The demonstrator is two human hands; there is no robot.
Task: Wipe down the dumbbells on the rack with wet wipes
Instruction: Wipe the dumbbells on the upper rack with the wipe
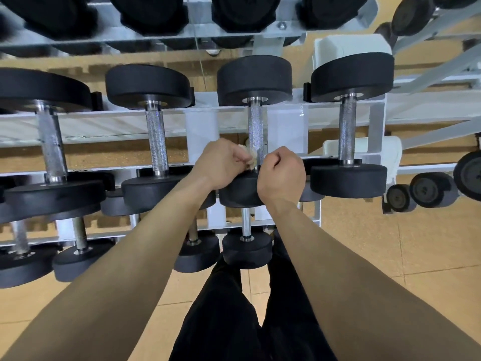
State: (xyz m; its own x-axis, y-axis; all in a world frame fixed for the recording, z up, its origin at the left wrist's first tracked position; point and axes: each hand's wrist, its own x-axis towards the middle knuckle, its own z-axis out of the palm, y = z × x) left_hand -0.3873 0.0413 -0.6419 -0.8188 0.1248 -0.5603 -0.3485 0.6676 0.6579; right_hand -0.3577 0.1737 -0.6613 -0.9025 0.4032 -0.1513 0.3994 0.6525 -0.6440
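Both hands meet at the near end of one dumbbell (253, 79) on the rack (104, 126). The left hand (223, 162) pinches the wet wipe (248, 158) against the handle (255, 128). The right hand (282, 174) is curled just beside it, and I cannot tell what it holds. The handle runs straight away from them, so wiping should go forward. Neighbour dumbbells (156, 136) stand apart on both sides.

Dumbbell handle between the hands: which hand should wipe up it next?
Left. The left hand holds the wipe low on the handle; the right hand is fisted beside it, showing no wipe.
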